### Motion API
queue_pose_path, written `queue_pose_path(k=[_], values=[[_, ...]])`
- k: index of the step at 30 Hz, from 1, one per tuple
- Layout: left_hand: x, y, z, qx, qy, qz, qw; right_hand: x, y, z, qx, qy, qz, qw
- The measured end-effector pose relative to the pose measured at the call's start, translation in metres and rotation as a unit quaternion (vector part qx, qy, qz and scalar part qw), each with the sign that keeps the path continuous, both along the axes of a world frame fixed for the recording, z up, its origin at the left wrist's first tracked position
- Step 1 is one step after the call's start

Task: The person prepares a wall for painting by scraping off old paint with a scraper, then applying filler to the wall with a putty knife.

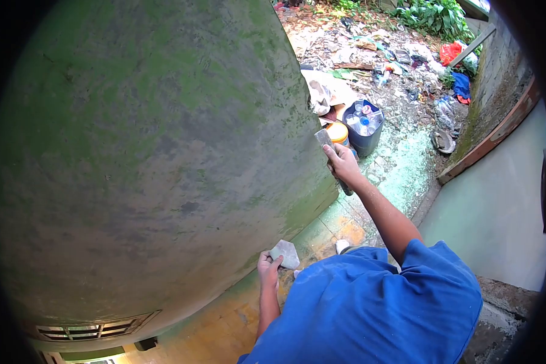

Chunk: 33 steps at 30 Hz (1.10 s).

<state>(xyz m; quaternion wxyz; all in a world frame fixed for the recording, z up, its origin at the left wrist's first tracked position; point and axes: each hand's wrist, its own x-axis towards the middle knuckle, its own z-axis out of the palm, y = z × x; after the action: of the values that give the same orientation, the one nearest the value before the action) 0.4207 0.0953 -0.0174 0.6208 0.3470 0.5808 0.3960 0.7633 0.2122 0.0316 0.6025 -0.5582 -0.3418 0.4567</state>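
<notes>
My right hand (344, 162) is closed around a long, narrow grey tool (324, 138), its flat end pointing up toward the corner of the wall. Lower down, my left hand (269, 267) pinches a flat, pale, angular piece (286, 254) between thumb and fingers, near the foot of the wall. The large wall (164, 151) to the left has worn green and grey patches. Neither the tool nor the pale piece clearly touches the wall.
Beyond my right hand stand a dark bin (366, 136) of plastic bottles and a bucket with an orange rim (337, 132). Scattered litter (370, 57) covers the ground behind. A pale panel (491, 200) rises at the right. A barred window (97, 330) is at lower left.
</notes>
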Motion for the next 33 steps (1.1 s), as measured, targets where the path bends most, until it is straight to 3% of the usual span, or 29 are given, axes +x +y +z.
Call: queue_pose_path(k=[3, 10, 14, 16, 20, 26, 30, 33], values=[[0.003, -0.001, 0.002, -0.004, 0.005, -0.004, 1.000, 0.008, 0.018, 0.013, 0.022, -0.052, -0.015, 0.998], [0.001, 0.004, 0.005, -0.001, -0.006, -0.005, 1.000, 0.003, 0.003, -0.003, 0.005, 0.024, 0.004, 1.000], [-0.004, 0.006, 0.003, 0.009, -0.004, -0.002, 1.000, 0.009, 0.010, 0.003, -0.017, 0.005, 0.002, 1.000], [-0.004, 0.004, 0.004, 0.000, -0.003, 0.014, 1.000, 0.013, 0.026, 0.018, 0.060, -0.006, 0.000, 0.998], [-0.006, 0.003, -0.001, -0.010, 0.002, 0.007, 1.000, 0.015, 0.017, 0.015, 0.016, 0.034, 0.011, 0.999], [-0.001, 0.008, 0.004, -0.007, -0.005, 0.004, 1.000, 0.014, 0.011, 0.006, -0.028, 0.000, 0.008, 1.000], [-0.002, 0.007, 0.002, -0.011, -0.001, -0.010, 1.000, 0.015, 0.030, 0.031, 0.074, 0.033, 0.009, 0.997], [-0.003, 0.005, -0.003, -0.007, -0.004, -0.013, 1.000, 0.011, 0.014, 0.034, 0.041, 0.025, 0.001, 0.999]])
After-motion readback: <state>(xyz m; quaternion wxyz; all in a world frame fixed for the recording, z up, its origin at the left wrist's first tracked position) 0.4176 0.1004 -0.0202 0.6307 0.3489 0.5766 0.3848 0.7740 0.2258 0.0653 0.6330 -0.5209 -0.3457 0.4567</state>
